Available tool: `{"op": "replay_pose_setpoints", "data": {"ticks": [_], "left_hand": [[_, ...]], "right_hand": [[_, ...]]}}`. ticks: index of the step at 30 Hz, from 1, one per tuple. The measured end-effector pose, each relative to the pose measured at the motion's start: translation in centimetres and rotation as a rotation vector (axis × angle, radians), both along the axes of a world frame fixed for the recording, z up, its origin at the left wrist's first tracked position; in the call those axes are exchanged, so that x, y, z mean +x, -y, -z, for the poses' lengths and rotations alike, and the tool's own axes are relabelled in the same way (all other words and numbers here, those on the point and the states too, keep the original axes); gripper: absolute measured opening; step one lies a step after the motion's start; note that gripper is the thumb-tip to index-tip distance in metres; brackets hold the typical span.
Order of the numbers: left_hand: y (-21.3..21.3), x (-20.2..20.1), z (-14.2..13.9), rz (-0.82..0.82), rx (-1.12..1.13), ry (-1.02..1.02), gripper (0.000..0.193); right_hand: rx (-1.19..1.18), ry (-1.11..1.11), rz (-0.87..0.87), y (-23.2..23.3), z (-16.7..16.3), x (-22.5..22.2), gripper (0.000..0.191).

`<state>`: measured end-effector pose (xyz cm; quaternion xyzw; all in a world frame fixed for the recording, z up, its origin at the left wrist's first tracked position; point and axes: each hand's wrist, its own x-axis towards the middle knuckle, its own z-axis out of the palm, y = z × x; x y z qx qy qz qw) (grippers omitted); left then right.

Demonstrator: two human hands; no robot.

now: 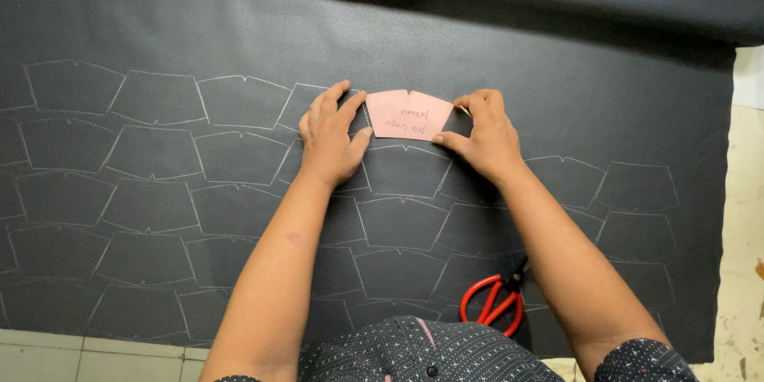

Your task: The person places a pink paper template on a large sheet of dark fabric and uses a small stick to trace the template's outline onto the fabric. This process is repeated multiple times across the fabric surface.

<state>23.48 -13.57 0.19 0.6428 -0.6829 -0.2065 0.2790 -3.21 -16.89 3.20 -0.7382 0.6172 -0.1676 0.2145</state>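
- Scissors (pixel 495 301) with red handles are lying nearest, on the black sheet (pixel 557 48) by the right forearm.
- Pink template (pixel 409 114) is lying flat on the sheet among chalked outlines (pixel 151 155).
- Left hand (pixel 330 139) is pressing its left edge, fingers spread.
- Right hand (pixel 481 131) is pinching its right edge.
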Motion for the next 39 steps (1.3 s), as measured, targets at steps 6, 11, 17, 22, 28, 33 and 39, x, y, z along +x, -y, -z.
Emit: {"op": "replay_pose_setpoints", "data": {"ticks": [6, 11, 17, 22, 28, 33, 39], "left_hand": [[-0.2, 0.4, 0.5, 0.012, -0.045, -0.037, 0.052], [-0.2, 0.3, 0.6, 0.001, -0.059, -0.023, 0.051], [-0.5, 0.1, 0.8, 0.008, -0.125, 0.008, 0.057], [-0.5, 0.1, 0.9, 0.004, -0.124, 0.02, 0.057], [-0.5, 0.2, 0.9, 0.009, -0.138, 0.002, 0.056], [-0.6, 0.2, 0.8, 0.013, -0.134, 0.009, 0.057], [-0.8, -1.5, 1.6, 0.049, -0.14, 0.119, 0.041]], "right_hand": [[0.019, -0.012, 0.02, -0.3, 0.2, 0.1, 0.063], [0.044, -0.028, 0.038, -0.4, 0.1, 0.3, 0.065], [0.017, -0.031, 0.021, -0.7, 0.3, 0.1, 0.064], [0.003, -0.036, 0.01, -0.7, 0.4, 0.1, 0.064], [-0.019, -0.033, 0.0, -0.7, 0.4, 0.1, 0.064], [-0.032, -0.012, -0.003, -0.9, 0.5, 0.1, 0.063], [-0.065, -0.043, -0.023, -1.0, 1.2, -0.1, 0.062]]}}
